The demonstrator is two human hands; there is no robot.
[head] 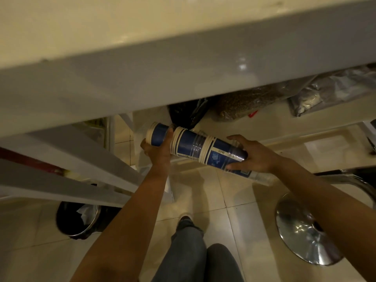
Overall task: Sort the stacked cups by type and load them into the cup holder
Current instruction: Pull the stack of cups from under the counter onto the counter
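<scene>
Over a tiled floor [240, 224], near a chrome stool base [305, 231] and bin [79, 218], left hand [159, 150] and right hand [257, 154] grip a sideways stack [203, 148] of blue paper and clear cups, just below the counter [142, 78].

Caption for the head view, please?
Both hands hold a cup stack sideways below a counter.

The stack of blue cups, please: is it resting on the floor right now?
No, the stack of blue cups is held sideways in the air, gripped by the left hand and the right hand.
</scene>
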